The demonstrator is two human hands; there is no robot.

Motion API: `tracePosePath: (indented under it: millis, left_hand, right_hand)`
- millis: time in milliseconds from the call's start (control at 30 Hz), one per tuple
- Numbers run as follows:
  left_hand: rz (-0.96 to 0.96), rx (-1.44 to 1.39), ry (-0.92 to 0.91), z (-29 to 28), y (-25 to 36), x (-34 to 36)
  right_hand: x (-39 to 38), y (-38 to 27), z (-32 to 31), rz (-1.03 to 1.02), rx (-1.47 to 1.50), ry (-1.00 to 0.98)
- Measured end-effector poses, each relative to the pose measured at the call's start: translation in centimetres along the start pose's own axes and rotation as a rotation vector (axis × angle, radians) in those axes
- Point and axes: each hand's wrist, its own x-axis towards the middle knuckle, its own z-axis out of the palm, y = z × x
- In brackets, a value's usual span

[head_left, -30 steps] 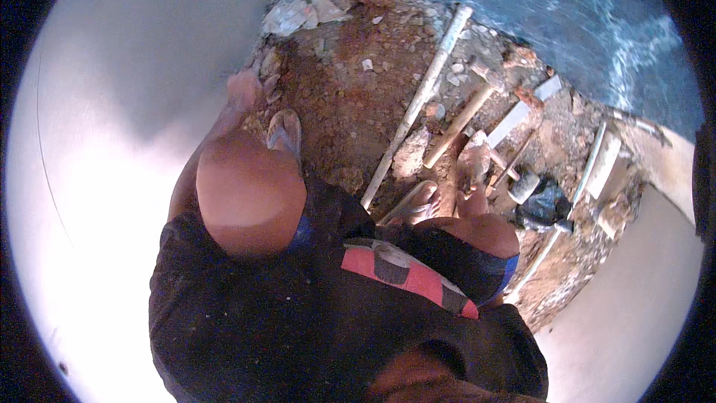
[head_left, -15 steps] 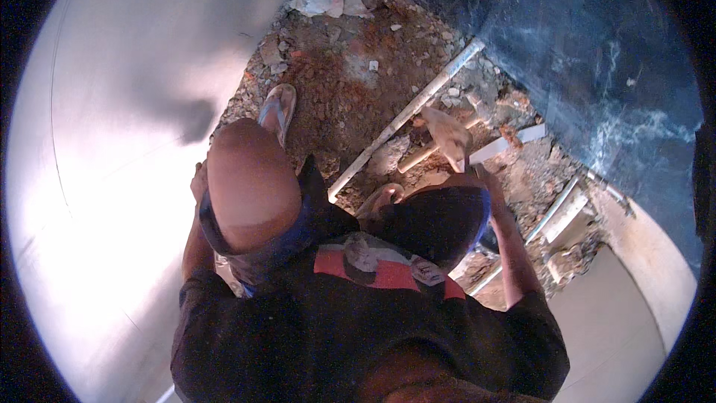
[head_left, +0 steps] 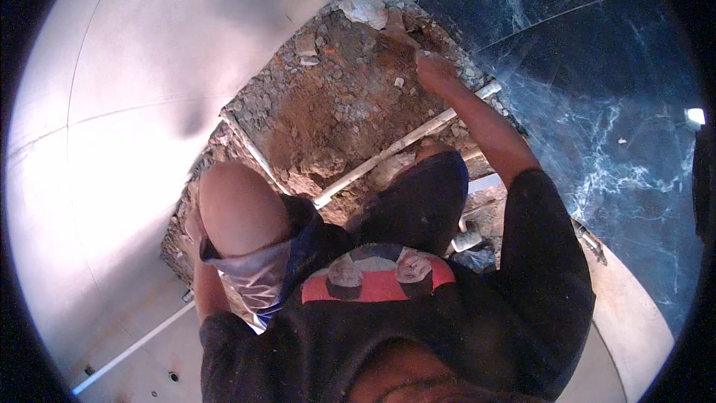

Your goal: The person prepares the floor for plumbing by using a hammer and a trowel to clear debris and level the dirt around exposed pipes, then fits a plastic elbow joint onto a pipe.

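My right hand (head_left: 436,71) reaches to the far part of the rubble, closed on a dirt-caked hand tool (head_left: 397,31), apparently a trowel, its tip near a pale chunk (head_left: 362,9). My left hand (head_left: 194,220) is mostly hidden beside my left knee (head_left: 241,205); its fingers cannot be made out. A long dirty white pipe (head_left: 395,148) crosses the broken soil (head_left: 328,108) in front of me. A thinner pipe (head_left: 253,149) lies to its left. More pieces and a pale mallet-like head (head_left: 466,239) show beside my right leg.
A pale wall panel (head_left: 127,52) rises on the left, dark blue marble-like slabs (head_left: 597,82) on the right. A thin white pipe (head_left: 134,347) runs at the lower left, near small holes. A pale curved edge (head_left: 641,306) borders the lower right.
My right hand has moved from beside my right leg up and forward to the far rubble, with the tool. My view has turned, and the left-hand pipe now shows.
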Motion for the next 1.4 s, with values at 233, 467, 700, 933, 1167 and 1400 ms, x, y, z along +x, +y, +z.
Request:
tracePosePath:
  millis: [233, 467, 700, 933, 1167, 1400]
  left_hand:
    - [-0.004, 0.048, 0.059, -1.3, 3.9, -2.5]
    - [0.064, 0.18, 0.085, -3.7, 9.7, -4.6]
    - [0.084, 0.271, 0.138, -9.8, 12.3, -5.7]
    - [0.0, 0.285, 0.093, -15.6, 12.9, -5.9]
    - [-0.075, 0.289, 0.049, -18.2, 12.9, -7.1]
    - [-0.142, 0.325, -0.072, -17.2, 9.6, -6.8]
  right_hand:
    - [12.4, 0.3, 13.2, -0.234, -0.242, -0.15]
    - [8.8, -6.8, 12.3, -0.49, -0.408, -0.211]
    - [-3.7, -16.1, 9.9, -0.224, 0.315, -0.025]
    - [1.3, -11.7, 8.7, -0.188, 0.172, 0.219]
    - [14.1, -7.2, 13.9, 0.106, 0.08, -0.038]
    - [8.4, -15.5, 9.5, -0.161, 0.076, -0.166]
